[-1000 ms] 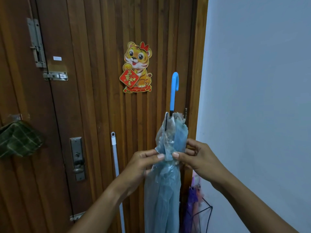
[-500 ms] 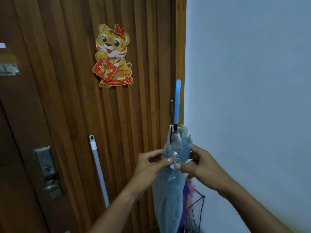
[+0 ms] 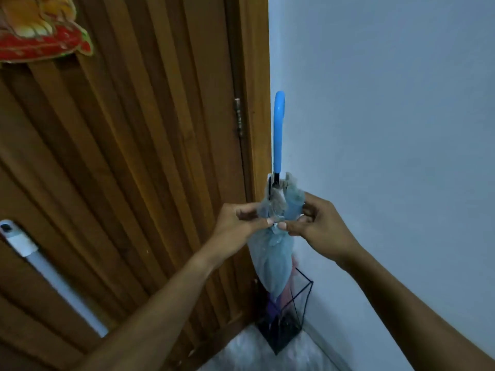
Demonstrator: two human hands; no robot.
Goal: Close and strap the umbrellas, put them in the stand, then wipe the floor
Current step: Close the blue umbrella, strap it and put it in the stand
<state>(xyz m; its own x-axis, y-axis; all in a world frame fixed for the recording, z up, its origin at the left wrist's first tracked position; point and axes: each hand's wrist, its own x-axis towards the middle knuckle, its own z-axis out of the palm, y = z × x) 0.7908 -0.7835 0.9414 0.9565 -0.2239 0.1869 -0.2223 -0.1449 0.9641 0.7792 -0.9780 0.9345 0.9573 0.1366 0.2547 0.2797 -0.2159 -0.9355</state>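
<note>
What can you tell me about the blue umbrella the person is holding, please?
The umbrella is folded, its canopy of translucent pale-blue plastic, gathered. A bright blue handle on a black shaft points up. It is held upright in the corner between wooden door and wall. The left hand and right hand pinch the canopy near its top. Its lower end reaches the black wire stand; whether it rests inside is unclear.

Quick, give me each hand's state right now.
Left hand: closed, fingers pinching the blue umbrella.
Right hand: closed, fingers pinching the same umbrella.
</note>
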